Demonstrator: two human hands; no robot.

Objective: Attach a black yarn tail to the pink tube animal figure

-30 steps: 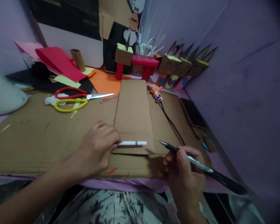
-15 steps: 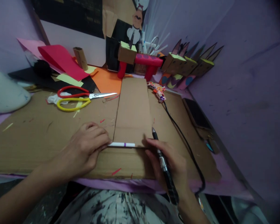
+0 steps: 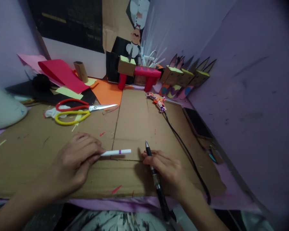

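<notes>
Pinched in my left hand is a thin white stick with a purple band, pointing right across the near end of a cardboard strip. My right hand has a black pen between thumb and fingers, its tip up and away from me, over the strip's near right corner. The strip lies lengthwise on a larger cardboard sheet. Scissors with one red and one yellow handle rest beyond my left hand, blades toward the strip.
A patterned glue gun trails a black cable past my right hand. A phone lies at the right edge. Behind stand painted cardboard animal figures and cups; coloured paper is piled back left. A white rounded object is at far left.
My left hand has drawn the white stick left and raised it off the strip's near edge, slightly tilted. The pen has shifted left with my right hand. The whole view has tilted somewhat.
</notes>
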